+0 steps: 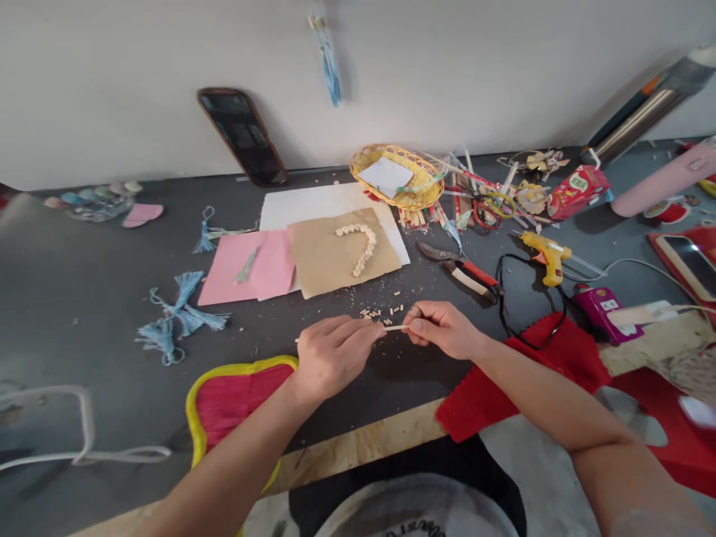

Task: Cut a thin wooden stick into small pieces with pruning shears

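Note:
My left hand is closed around a thin pale wooden stick, whose other end pokes out behind the hand at the left. The fingertips of my right hand pinch the stick's right end. Just beyond the hands, several short cut stick pieces lie scattered among crumbs. Farther back, a curved row of small pale pieces rests on brown paper. Red-and-white handled pruning shears lie to the right, touched by neither hand.
Pink paper and blue tassels lie left. A wicker basket and a leaning phone stand by the wall. At right are a yellow glue gun, a purple box and red cloth. A yellow-edged pad lies near my left forearm.

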Motion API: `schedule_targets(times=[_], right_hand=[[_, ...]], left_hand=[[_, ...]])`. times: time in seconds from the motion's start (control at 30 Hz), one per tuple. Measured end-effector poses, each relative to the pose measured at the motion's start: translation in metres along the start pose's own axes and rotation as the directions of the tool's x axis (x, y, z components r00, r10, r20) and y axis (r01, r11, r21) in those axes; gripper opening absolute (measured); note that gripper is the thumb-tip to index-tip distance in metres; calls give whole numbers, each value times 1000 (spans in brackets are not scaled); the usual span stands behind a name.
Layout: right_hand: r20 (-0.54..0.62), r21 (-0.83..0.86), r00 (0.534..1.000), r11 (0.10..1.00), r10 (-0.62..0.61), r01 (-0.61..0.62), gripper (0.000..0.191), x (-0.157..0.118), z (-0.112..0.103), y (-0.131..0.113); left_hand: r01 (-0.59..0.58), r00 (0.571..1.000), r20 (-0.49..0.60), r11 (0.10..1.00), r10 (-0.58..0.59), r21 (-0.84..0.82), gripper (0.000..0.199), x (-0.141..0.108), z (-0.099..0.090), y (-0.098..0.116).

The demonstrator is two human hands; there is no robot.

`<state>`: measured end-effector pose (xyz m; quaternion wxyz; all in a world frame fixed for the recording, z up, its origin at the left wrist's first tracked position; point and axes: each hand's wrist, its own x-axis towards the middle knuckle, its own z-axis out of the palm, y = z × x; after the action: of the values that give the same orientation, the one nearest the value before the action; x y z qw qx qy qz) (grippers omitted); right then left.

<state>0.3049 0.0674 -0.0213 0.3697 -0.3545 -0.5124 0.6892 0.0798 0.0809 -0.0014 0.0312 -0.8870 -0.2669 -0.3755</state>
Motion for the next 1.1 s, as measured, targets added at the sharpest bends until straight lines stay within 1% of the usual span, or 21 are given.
schedule_targets(times=[0.13,0.23,0.27,0.33,0.4,0.47,0.53,0.57,0.6,0.63,0.7,0.73,0.77,0.8,0.83,0.9,0.93,0.97,1.03,1.1], right_hand=[[19,40,999,999,-38,37,31,-1,0,-1],[54,34,998,999,-32,30,31,-1,-3,-3],[69,9,997,1000,-23,22,32,-1,-5,-4],[67,-99,998,995,-15,22,32,-1,-8,-6],[24,-228,999,973,-37,42,33,-1,-12,-9],[-41,-310,996,949,-78,61,38,-2,-16,-13],[-136,-378,982,923,-133,73,43,-3,-21,-18],[-206,-432,962,899,-178,73,45,-4,-25,-20],[-290,-504,928,862,-234,59,45,-5,-29,-23],[-373,-583,878,812,-301,30,44,-6,-35,-25],[-499,-716,749,695,-435,-73,36,-7,-49,-29],[-525,-761,695,637,-492,-123,30,-7,-57,-30],[-530,-793,664,585,-528,-168,23,-8,-65,-31],[-512,-827,664,521,-545,-210,21,-8,-72,-31],[-467,-870,685,427,-558,-246,19,-8,-79,-30],[-394,-919,754,231,-527,-319,18,-9,-87,-26],[-379,-924,782,149,-494,-353,19,-10,-89,-24],[-382,-918,803,88,-458,-387,20,-10,-89,-22],[-404,-900,819,20,-406,-435,23,-11,-88,-17],[-397,-899,827,-14,-398,-438,23,-10,-87,-13]], left_hand=[[3,1000,-29,999,-4,-37,12,0,0,1],[5,999,-41,998,-8,-66,13,-1,1,1],[9,999,-35,997,-12,-73,13,-1,2,1],[33,999,-4,996,-33,-83,13,0,5,0],[79,997,21,994,-78,-79,13,0,7,-1],[134,991,24,989,-133,-59,10,0,7,-3],[177,984,19,983,-176,-43,6,-1,7,-6],[192,981,17,981,-192,-38,6,-2,6,-7],[203,979,14,979,-203,-33,6,-2,5,-8],[213,977,8,977,-213,-28,7,-3,5,-8],[222,975,-10,975,-223,-17,9,-3,5,-9],[225,974,-10,974,-226,-10,10,-3,5,-9],[230,973,-7,973,-230,-2,11,-3,6,-9],[237,972,-2,972,-237,6,12,-3,7,-9],[245,970,4,970,-245,16,13,-3,7,-9],[264,964,10,964,-264,27,14,-3,8,-8],[268,963,7,963,-268,24,14,-4,8,-9],[267,964,6,964,-267,17,14,-4,8,-9],[258,966,5,966,-258,0,13,-4,8,-10],[256,967,5,967,-256,-19,14,-4,7,-11]])
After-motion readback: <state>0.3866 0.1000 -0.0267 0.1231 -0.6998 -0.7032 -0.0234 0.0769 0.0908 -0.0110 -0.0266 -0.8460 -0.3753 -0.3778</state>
